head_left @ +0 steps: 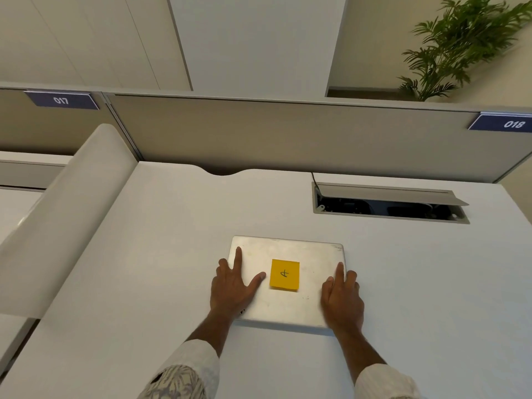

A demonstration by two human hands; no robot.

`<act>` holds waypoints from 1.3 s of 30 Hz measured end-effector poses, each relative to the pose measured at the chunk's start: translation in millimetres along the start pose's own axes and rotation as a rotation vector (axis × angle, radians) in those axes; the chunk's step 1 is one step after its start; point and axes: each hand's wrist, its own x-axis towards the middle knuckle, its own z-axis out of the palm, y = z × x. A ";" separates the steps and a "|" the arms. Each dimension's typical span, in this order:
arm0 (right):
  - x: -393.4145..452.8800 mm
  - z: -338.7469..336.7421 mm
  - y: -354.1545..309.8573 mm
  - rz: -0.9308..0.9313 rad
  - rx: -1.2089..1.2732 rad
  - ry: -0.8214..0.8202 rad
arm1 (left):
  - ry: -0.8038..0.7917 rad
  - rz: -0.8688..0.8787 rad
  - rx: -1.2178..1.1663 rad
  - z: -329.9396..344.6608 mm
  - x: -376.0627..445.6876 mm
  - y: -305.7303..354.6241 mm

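Observation:
A closed silver laptop (290, 251) lies flat on the white desk (161, 254). A yellow sticky note (284, 275) with a hand-drawn mark is stuck to the middle of its lid. My left hand (233, 286) rests on the lid's left side with fingers straight and spread. My right hand (341, 300) lies on the lid's right edge, fingers straight and pointing away from me.
An open cable hatch (388, 204) is sunk into the desk at the back right, with a cable running into it. A beige partition (288, 133) bearing labels 017 and 018 closes off the back. A curved white divider (66, 214) borders the left. A plant (460, 44) stands beyond.

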 end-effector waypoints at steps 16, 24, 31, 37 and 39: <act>-1.7 -2.4 -1.0 0.032 0.007 -0.021 | 0.043 0.069 0.214 0.6 2.1 0.9; -2.6 -2.7 -2.2 0.030 -0.010 -0.031 | 0.041 0.069 0.212 1.6 2.5 -0.5; -1.7 -2.4 -1.3 0.013 -0.060 -0.023 | 0.032 0.054 0.233 1.7 1.1 0.0; 2.2 -3.5 -6.3 -0.017 -0.039 0.010 | 0.050 0.059 0.270 -7.1 4.2 4.8; 4.2 -6.2 -13.2 -0.063 -0.031 -0.038 | 0.093 0.087 0.259 -10.1 0.9 10.9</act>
